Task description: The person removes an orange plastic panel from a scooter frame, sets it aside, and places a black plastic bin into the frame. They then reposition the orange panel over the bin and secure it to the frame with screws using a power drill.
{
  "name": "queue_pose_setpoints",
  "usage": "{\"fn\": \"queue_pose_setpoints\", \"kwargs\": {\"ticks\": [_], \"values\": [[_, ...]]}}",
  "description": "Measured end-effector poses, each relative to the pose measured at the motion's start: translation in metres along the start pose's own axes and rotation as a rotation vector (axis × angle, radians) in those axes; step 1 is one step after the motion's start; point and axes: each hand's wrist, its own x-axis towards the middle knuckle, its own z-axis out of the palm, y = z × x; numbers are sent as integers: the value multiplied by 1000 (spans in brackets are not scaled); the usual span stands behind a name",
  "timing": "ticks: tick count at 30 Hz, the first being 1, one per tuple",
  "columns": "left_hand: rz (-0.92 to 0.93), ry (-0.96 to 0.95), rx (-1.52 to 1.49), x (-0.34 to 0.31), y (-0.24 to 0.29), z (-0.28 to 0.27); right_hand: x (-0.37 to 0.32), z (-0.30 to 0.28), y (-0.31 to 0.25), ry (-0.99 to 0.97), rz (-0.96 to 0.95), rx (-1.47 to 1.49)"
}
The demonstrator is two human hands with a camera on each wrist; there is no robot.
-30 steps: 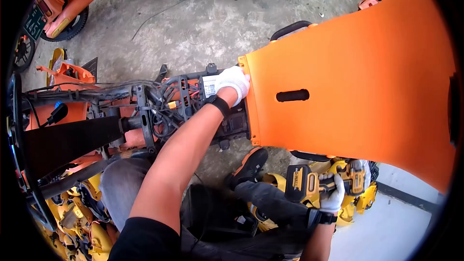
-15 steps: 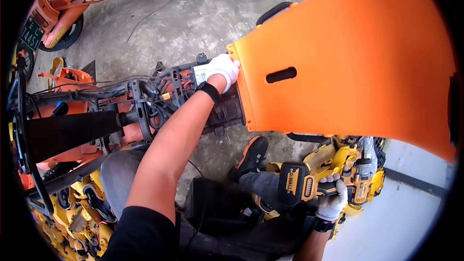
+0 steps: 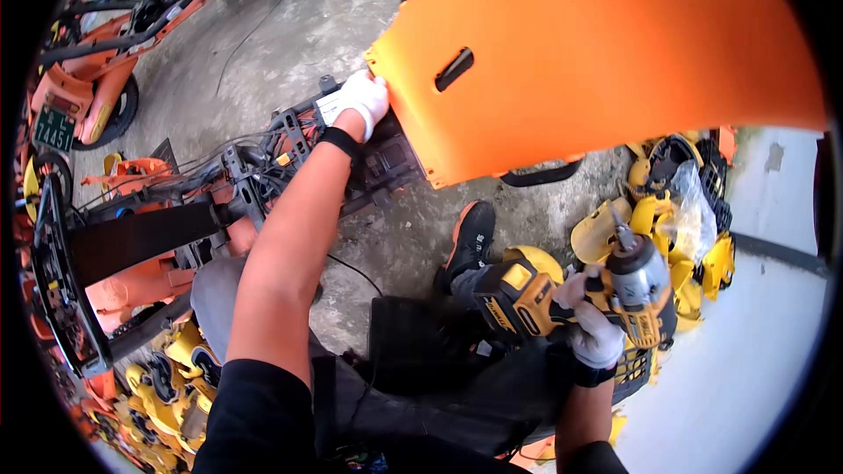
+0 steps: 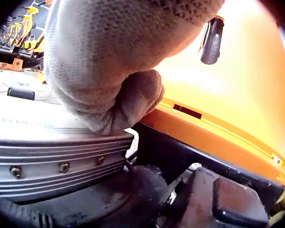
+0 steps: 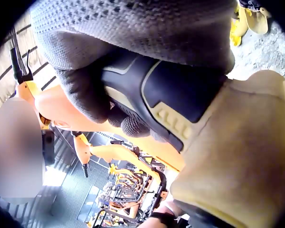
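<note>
My gloved left hand (image 3: 364,98) grips the near edge of a large orange plastic panel (image 3: 544,53), beside a silver finned metal box (image 4: 61,164) on the scooter frame. In the left wrist view the fingers are curled at the panel's lip (image 4: 180,121). Lower right, my gloved right hand (image 3: 597,333) holds a yellow-and-black cordless impact driver (image 3: 645,298) by its handle. Its grey nose tilts up, with a bit at the tip, and its battery (image 3: 518,298) points left. The right wrist view shows the fingers wrapped round the dark handle (image 5: 175,90).
The stripped scooter frame (image 3: 237,180), with loose wiring and a long black beam (image 3: 140,237), runs left. Yellow plastic parts (image 3: 167,386) lie in heaps at lower left and along the white wall (image 3: 738,342). Another orange scooter (image 3: 105,96) stands behind. A shoe (image 3: 470,241) rests on the concrete.
The view has swung, so the frame and panel appear further left and higher. My left hand has stayed at the panel edge. The impact driver has turned, its nose now tilting toward the head camera.
</note>
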Motion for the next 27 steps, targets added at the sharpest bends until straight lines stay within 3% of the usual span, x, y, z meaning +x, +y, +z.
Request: {"fn": "queue_pose_setpoints", "kwargs": {"ticks": [3,7,9,12,14,15,19,20,24,27], "values": [[-43,-64,-223,33,-45,31,-5,-8,6,-11,18,-181],[-206,-103,-364,-4,0,4,-5,-8,6,-26,50,-340],[-300,-133,-600,-11,6,-1,-4,-7,9,-11,55,-344],[-277,-133,-736,-20,3,-4,-3,-1,10,-6,65,-309],[-298,-21,-707,-33,6,-10,-2,6,7,48,122,-332],[-296,-9,-695,-41,5,-15,-1,6,12,27,33,-368],[-325,-274,-1172,-78,5,-38,3,13,11,-66,-26,-422],[-316,-328,-1274,-89,6,-42,4,8,17,-112,42,-387],[-289,-458,-1195,-156,40,-70,-1,15,18,-235,135,-292],[-232,-542,-970,-200,61,-99,-8,17,26,-273,144,-297]]}}
